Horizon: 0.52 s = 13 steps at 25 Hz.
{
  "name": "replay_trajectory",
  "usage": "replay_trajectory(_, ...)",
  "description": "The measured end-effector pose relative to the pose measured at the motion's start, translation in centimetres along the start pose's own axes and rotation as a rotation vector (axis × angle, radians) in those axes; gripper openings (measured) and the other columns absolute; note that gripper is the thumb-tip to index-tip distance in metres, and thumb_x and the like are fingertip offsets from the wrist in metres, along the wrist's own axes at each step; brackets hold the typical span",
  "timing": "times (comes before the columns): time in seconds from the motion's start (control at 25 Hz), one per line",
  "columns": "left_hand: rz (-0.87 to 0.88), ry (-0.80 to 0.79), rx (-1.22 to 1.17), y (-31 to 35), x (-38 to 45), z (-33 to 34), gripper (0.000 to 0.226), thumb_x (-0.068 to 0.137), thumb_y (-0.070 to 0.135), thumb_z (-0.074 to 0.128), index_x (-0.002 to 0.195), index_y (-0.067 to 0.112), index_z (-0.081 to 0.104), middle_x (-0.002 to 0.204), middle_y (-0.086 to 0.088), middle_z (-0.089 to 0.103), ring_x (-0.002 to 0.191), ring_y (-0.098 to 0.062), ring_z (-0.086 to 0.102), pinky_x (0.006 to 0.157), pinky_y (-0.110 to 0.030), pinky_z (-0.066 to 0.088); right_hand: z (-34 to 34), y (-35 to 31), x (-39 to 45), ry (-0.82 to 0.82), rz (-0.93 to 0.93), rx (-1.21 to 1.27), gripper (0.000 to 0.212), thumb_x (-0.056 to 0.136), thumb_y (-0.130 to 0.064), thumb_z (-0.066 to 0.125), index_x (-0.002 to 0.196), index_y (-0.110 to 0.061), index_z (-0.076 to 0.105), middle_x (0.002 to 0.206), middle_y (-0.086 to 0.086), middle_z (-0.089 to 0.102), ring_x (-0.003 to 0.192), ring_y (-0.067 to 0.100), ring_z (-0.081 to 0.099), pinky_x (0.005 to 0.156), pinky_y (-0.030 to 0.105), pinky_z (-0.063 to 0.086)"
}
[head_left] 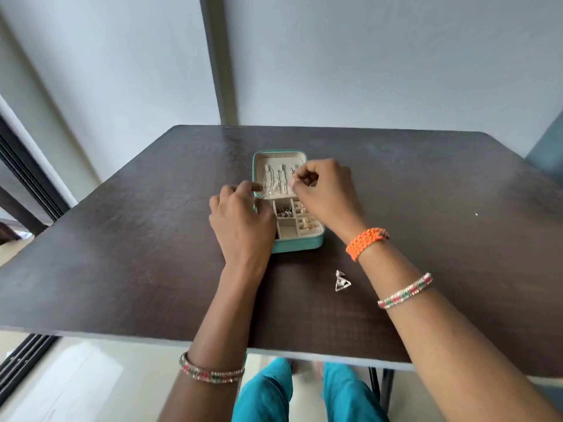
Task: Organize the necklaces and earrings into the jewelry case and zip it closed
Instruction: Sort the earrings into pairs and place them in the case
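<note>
Case: one teal jewelry case point(297, 246) lies open near the middle of the dark table point(122, 239), lid half away from the person, tray half toward them.
Lid half: two chains point(274, 181) hang side by side from pegs; a third peg, right of them, is partly hidden by the right hand.
Tray half: small compartments, at least three with jewelry in them and one, at the near edge, bare; the left part is covered by the left hand.
Right hand point(326, 190): over the lid's right side, fingers point(300, 178) curled together and pinching something small and thin; what it is I cannot tell.
Left hand point(240, 214): rests on the case's left edge, fingers loosely bent and slightly apart, gripping nothing I can see.
Loose piece: one silvery triangular earring point(341, 281) on the table, nearer the person than the case and a little right, well apart from it.
Bangles: one beaded on the left arm; one orange and one beaded on the right.
</note>
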<state>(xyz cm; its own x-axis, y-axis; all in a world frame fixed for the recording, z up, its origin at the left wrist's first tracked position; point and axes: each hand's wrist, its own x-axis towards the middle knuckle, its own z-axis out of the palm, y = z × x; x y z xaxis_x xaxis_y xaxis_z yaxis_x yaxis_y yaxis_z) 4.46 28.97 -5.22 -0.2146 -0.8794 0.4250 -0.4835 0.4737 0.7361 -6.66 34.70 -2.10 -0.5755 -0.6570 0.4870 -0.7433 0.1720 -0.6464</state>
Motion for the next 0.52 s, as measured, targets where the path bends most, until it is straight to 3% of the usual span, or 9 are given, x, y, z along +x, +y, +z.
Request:
replay_trajectory(0.12,0.025,-0.006,-0.046,1.1,-1.0,-0.7,0.019,0.08,0.021,0.052,0.09,0.024,0.067,0.094,0.005,0.067,0.1,-0.021,0.05,0.08,-0.031,0.024,-2.4,0.4,-1.2,-0.027,0.058,-0.039,0.012,0.081,-0.016,0.065,0.072,-0.014,0.072,0.063,-0.008,0.062,0.056,-0.004,0.052,0.05,0.001,0.034)
replay_trajectory(0.24,0.078,-0.056,-0.22,1.8,-3.2,-1.5,0.014,0.077,0.023,0.051,0.074,0.023,0.064,0.073,0.007,0.067,0.081,-0.018,0.061,0.08,-0.034,0.041,-5.6,0.6,-3.8,-0.154,0.148,-0.108,0.014,0.083,-0.023,0.065,0.073,-0.015,0.071,0.062,-0.009,0.061,0.058,0.001,0.053,0.055,0.015,0.039)
replay_trajectory(0.36,0.12,-0.166,-0.369,2.4,-5.3,-1.7,0.013,0.08,0.013,0.053,0.077,0.017,0.066,0.062,0.007,0.062,0.06,-0.009,0.057,0.06,-0.023,0.043,-7.6,0.0,-7.2,-0.291,0.232,-0.216,0.018,0.084,-0.031,0.066,0.077,-0.015,0.071,0.061,-0.006,0.062,0.054,0.002,0.053,0.046,0.013,0.034)
replay_trajectory(0.52,0.198,-0.336,-0.407,2.4,-7.3,-1.3,0.014,0.085,0.009,0.053,0.082,0.016,0.064,0.055,0.007,0.053,0.049,-0.005,0.046,0.05,-0.018,0.036,-7.1,-0.7,-10.8,-0.38,0.264,-0.299,0.02,0.082,-0.029,0.071,0.087,-0.01,0.072,0.083,0.008,0.069,0.073,0.019,0.063,0.059,0.02,0.039)
